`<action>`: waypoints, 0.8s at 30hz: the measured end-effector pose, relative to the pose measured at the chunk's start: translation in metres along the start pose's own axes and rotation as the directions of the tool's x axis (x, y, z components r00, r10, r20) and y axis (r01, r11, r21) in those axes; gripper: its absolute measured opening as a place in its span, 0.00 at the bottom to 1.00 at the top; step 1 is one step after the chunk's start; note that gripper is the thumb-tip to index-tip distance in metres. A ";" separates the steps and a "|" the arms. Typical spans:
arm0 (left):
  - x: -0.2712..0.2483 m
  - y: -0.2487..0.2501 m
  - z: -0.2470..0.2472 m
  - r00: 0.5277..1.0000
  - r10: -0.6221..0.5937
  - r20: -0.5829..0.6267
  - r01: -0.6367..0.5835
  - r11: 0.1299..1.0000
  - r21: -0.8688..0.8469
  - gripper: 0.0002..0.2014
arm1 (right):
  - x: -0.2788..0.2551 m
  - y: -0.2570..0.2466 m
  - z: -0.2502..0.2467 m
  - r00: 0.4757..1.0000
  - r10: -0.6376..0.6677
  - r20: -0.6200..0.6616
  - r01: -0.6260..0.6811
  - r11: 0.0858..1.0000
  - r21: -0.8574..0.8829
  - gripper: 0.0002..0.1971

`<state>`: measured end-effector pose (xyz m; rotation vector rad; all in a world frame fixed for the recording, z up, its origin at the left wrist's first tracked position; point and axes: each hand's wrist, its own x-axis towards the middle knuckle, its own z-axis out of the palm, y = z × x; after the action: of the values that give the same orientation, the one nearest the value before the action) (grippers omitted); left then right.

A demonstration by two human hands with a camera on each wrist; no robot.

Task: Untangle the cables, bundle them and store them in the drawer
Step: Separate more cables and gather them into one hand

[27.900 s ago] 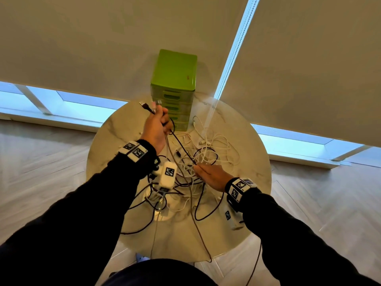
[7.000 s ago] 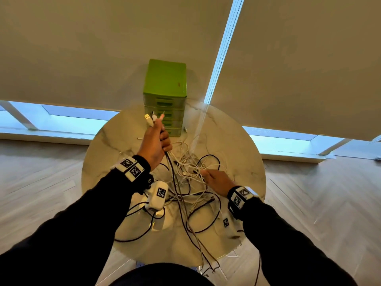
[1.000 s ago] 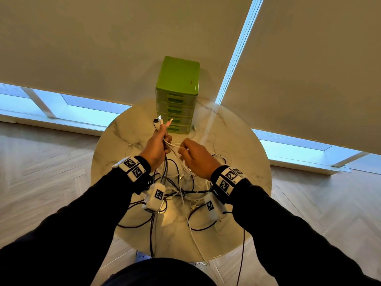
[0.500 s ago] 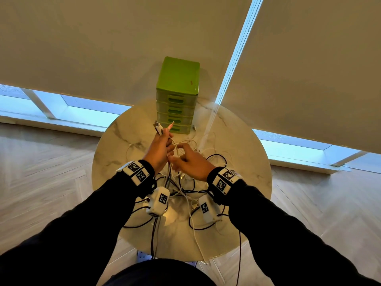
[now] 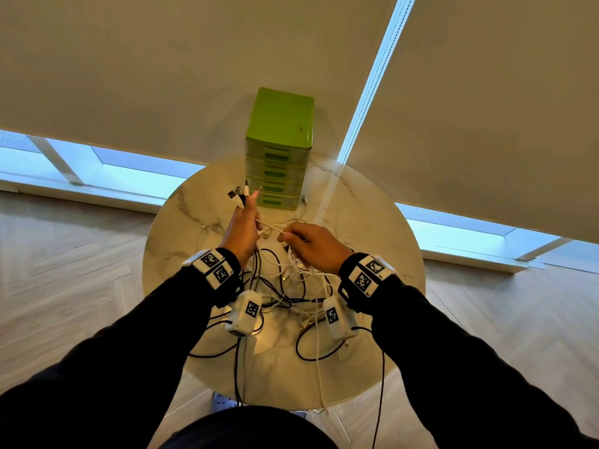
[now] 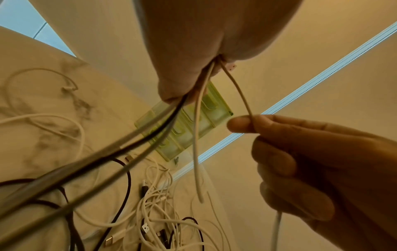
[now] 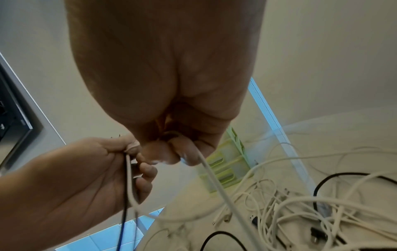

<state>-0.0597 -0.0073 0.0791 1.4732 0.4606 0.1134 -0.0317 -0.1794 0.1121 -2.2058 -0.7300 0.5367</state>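
Observation:
My left hand [image 5: 241, 230] is raised over the round marble table [image 5: 181, 228] and grips a bunch of cable ends [image 5: 239, 194], black and white, whose plugs stick up above the fist. My right hand [image 5: 311, 244] pinches a white cable [image 5: 270, 226] that runs across to the left hand; in the left wrist view the right hand's thumb and forefinger [image 6: 247, 125] hold that white cable [image 6: 236, 88]. A tangle of black and white cables [image 5: 291, 286] lies on the table under both hands. The green drawer unit [image 5: 280, 150] stands at the table's far edge, all drawers closed.
Cream roller blinds [image 5: 162, 59] hang behind the drawer unit, with a bright window strip [image 5: 113, 170] below them. Several cable loops [image 5: 317, 351] trail over the table's near edge toward the wooden floor [image 5: 64, 270].
Over the last second my right hand has slid right, away from the left hand, drawing a white cable out between them. The left hand has stayed raised with its bunch.

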 end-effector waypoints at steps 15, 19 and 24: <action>0.005 0.018 0.004 0.992 -0.099 0.072 0.118 0.935 -0.334 0.23 | -0.020 0.054 -0.004 0.924 0.235 0.301 -0.126 0.932 -0.341 0.22; 0.010 0.018 0.003 0.996 -0.084 0.042 0.093 0.946 -0.310 0.24 | -0.025 0.052 0.014 0.864 0.253 0.436 -0.090 0.929 -0.359 0.17; 0.019 0.025 -0.003 0.997 -0.069 -0.035 0.050 0.922 -0.385 0.24 | -0.039 0.074 0.011 0.874 0.260 0.410 -0.106 0.926 -0.361 0.12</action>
<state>-0.0381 0.0050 0.0989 1.0712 0.4906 0.1805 -0.0425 -0.2409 0.0547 -2.5077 -0.9016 1.1277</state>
